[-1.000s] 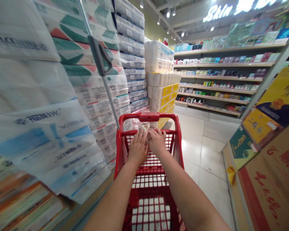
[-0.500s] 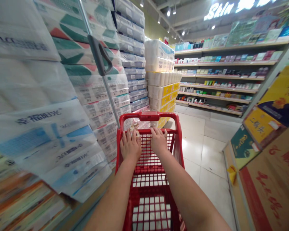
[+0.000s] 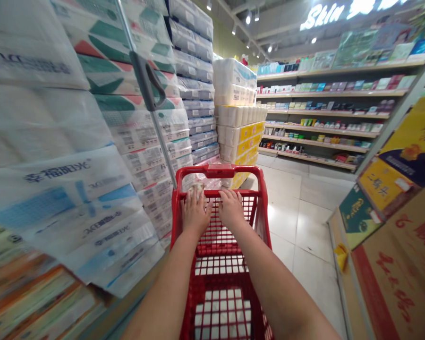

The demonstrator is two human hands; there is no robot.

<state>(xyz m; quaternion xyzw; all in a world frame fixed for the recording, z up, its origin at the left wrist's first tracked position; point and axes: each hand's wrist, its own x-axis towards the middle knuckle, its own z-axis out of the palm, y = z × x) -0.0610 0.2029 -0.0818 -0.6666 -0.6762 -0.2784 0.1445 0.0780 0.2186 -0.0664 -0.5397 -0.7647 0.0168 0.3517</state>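
A red plastic rolling shopping basket (image 3: pixel 264 203) with mesh sides stands in front of me, seen from above. My left hand (image 3: pixel 195 215) lies over its inner crossbar with fingers stretched and slightly apart. A small pale patterned thing (image 3: pixel 197 187) shows just beyond those fingertips; its kind is unclear. My right hand (image 3: pixel 231 208) is bent over the same crossbar, fingers close together, fingertips out of sight behind it. A metal pull rod with a grey handle (image 3: pixel 147 82) rises from the basket's left side.
Tall stacks of wrapped tissue packs (image 3: pixel 71 179) crowd the left side. More paper rolls (image 3: pixel 237 120) are piled ahead. Boxes (image 3: pixel 393 264) line the right. Shelves of small products (image 3: pixel 326 111) stand at the back, beyond the tiled floor (image 3: pixel 283 212).
My left hand has shifted slightly right along the crossbar, and my right hand slightly left. The pale thing is more covered by my left fingers. The basket has stayed in place.
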